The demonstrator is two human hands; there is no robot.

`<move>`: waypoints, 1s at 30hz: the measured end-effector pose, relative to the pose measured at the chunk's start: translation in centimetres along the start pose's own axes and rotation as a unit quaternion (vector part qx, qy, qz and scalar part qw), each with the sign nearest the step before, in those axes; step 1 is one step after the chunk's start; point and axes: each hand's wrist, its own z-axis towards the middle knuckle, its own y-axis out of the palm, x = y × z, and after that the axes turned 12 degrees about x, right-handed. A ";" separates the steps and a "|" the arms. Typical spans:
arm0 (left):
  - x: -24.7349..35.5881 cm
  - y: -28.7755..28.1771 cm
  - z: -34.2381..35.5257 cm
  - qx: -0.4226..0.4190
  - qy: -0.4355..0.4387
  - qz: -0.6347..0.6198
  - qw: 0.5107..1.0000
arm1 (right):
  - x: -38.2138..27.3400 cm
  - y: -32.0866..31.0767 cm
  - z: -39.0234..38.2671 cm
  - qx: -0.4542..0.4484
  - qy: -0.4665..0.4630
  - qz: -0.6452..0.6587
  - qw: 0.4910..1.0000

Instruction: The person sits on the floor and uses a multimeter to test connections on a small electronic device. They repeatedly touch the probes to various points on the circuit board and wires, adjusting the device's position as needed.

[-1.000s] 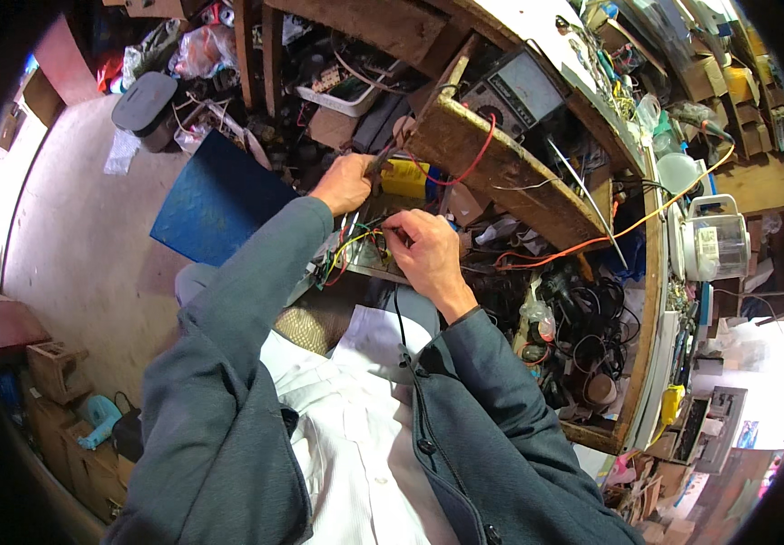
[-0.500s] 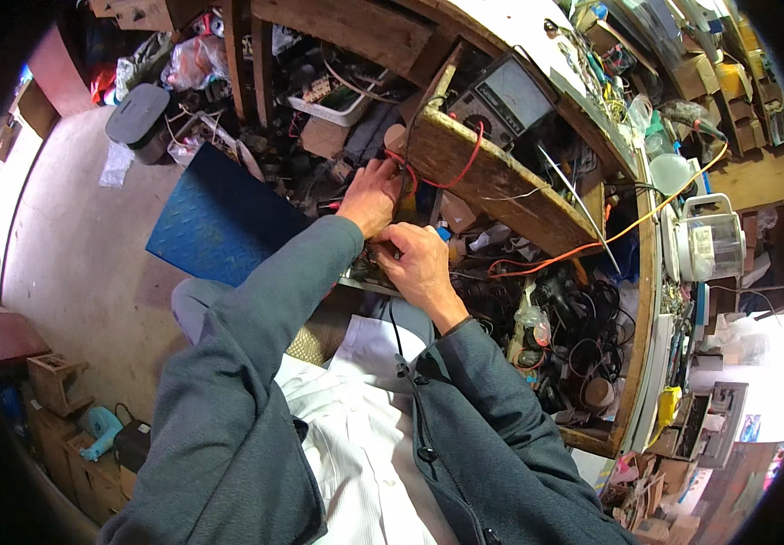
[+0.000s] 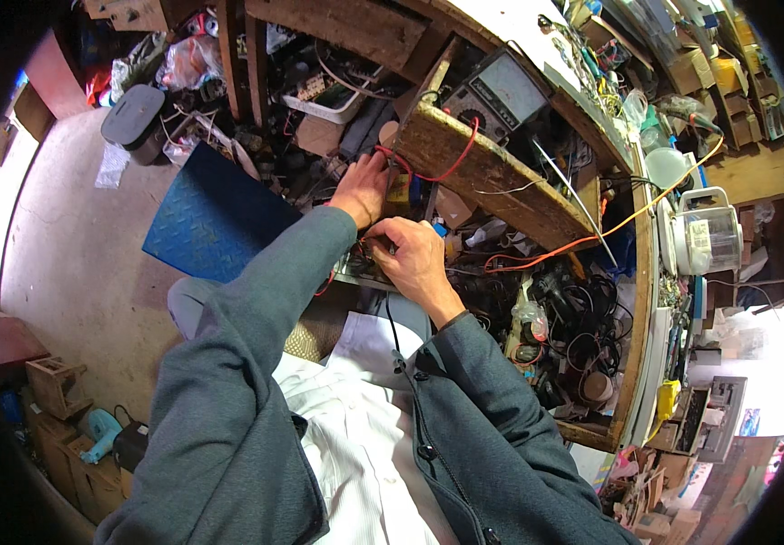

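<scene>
Head view, hands (image 3: 392, 227) amid wires (image 3: 582, 318), meter (image 3: 501, 91)

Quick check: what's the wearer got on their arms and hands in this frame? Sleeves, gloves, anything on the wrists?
Both arms are in long grey-blue jacket sleeves of a matte woven cloth, reaching to the wrists. The left hand and right hand are bare: no gloves, and no watch, ring or strap shows. The jacket hangs open over a white shirt, with dark buttons along its front edge. No cables or markings on the sleeves.

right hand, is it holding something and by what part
The right hand grips the near edge of a flat circuit board with red wires on the lap. The left hand reaches into the clutter under the wooden bench; its hold cannot be told.
</scene>
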 end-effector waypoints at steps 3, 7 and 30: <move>-0.3 -0.4 -0.7 0.039 -0.006 -0.049 0.998 | -0.3 0.1 0.0 0.005 0.003 0.005 1.000; -0.6 -1.2 -1.0 0.049 -0.047 -0.179 0.981 | 0.0 0.3 -0.1 0.013 -0.004 0.007 1.000; -3.6 -3.9 -3.7 -0.039 -0.176 -0.380 0.907 | 1.6 -1.2 1.1 0.162 0.091 0.024 0.982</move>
